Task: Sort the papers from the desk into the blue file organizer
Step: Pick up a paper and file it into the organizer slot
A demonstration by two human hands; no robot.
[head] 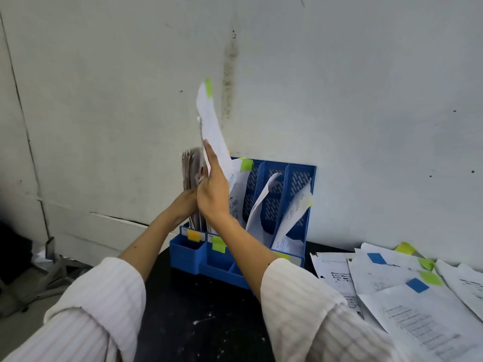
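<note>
Desk (203,322): dark top, white specks near the front edge.
Loose papers (407,296): overlapping pile on the desk, right; blue and green tabs showing; not yet filed.
Right hand (213,189): fingers straight, pressed flat along a white sheet (213,129) with a green tab at its top corner; sheet upright, bowed, over the organizer's left half.
Left hand (184,202): mostly hidden behind the right; at a brownish stack (190,169) standing in the leftmost slot; grip not discernible.
Blue file organizer (292,194): against the wall, slots labelled orange and green at the front; curled sheets in the right slots.
Step, judged: seat sheet in green-labelled slot.
Method: hold stack aside, lead with bottom edge, keep sheet flat, match tab to label.
Risk: buckling; catching neighbouring sheets.
</note>
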